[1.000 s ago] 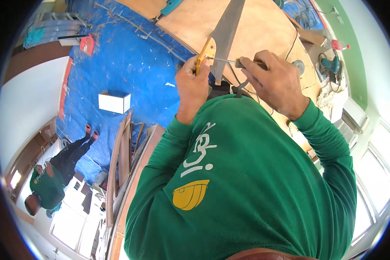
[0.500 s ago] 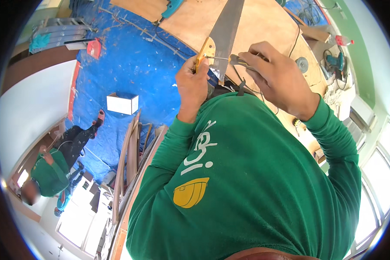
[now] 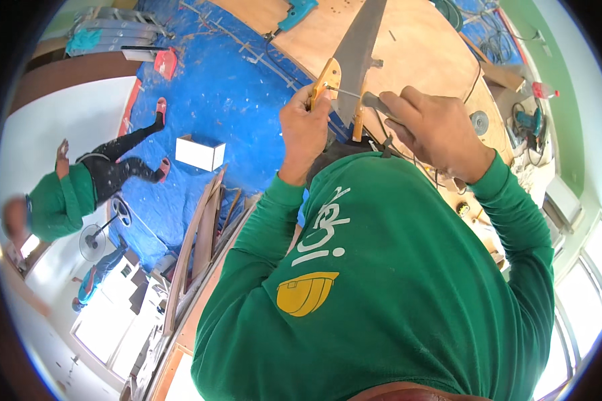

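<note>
My left hand (image 3: 305, 127) is closed around the yellow handle of a hand saw (image 3: 356, 57), whose grey blade points up and away from me. In my right hand (image 3: 438, 127) is a screwdriver (image 3: 374, 101), its thin shaft reaching left to the saw handle. The shaft's tip meets the handle close to my left thumb; whether it sits in a screw there is too small to make out. My right fingers wrap the screwdriver's grip and hide most of it.
A plywood sheet (image 3: 421, 60) lies ahead, with a teal power tool (image 3: 297, 13) on it. Blue tarp (image 3: 214, 80) covers the floor, where a white box (image 3: 200, 152) stands. A co-worker (image 3: 67, 197) is at the left, near a fan (image 3: 93, 242). Long boards (image 3: 192, 247) lean nearby.
The view has shifted a little. My right hand has turned on the screwdriver, its fingers now more tightly wrapped. The co-worker at the left has stepped, legs now apart.
</note>
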The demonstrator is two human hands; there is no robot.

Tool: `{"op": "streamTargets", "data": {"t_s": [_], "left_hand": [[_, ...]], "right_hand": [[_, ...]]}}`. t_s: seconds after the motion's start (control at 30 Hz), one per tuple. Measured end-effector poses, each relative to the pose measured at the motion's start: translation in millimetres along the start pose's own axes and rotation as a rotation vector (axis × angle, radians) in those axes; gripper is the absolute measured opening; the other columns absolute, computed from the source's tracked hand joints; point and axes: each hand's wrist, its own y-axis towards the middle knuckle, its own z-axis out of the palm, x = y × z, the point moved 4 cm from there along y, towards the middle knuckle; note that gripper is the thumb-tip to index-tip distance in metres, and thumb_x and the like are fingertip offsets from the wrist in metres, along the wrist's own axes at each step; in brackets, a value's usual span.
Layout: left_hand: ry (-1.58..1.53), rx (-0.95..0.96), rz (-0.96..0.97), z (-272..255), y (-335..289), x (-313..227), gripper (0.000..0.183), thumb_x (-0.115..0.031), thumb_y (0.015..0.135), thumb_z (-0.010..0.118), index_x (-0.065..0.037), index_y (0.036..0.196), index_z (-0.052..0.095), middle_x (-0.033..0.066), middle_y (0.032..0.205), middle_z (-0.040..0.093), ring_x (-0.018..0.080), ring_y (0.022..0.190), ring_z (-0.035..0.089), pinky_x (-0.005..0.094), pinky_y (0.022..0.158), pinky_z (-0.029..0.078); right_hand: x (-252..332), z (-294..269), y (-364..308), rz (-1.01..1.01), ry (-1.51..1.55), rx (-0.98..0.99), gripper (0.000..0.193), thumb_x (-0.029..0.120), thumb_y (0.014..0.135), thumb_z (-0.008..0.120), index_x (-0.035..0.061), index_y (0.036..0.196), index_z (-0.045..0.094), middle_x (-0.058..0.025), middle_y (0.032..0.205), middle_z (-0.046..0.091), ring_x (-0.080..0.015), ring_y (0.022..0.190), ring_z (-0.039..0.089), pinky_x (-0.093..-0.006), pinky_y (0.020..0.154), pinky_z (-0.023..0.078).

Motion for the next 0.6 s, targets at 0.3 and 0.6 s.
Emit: {"op": "streamTargets", "data": {"t_s": [0.3,0.6], "left_hand": [[0.108,-0.032,0.081,-11,2,-13,0.025,-0.013,0.104,0.070,0.005,0.120,0.078,-0.0018,0.078,0.064,0.0050,0.068,0.051,0.0296,0.058,0.043],[0.072,-0.045,0.101,-3,-4,-18,0.024,-0.012,0.104,0.072,0.004,0.119,0.079,-0.0007,0.077,0.064,0.0057,0.068,0.051,0.0299,0.058,0.043]], "right_hand": [[-23,23,-2,0.623,0.674,0.072,0.041,0.042,0.108,0.068,0.0013,0.112,0.066,-0.0053,0.066,0.055,-0.0157,0.062,0.061,-0.0364,0.054,0.048],[-16,19,9,-0.154,-0.130,-0.174,0.028,0.033,0.101,0.076,0.0070,0.108,0.068,-0.0067,0.073,0.063,-0.0251,0.055,0.059,-0.0410,0.054,0.051]]}}
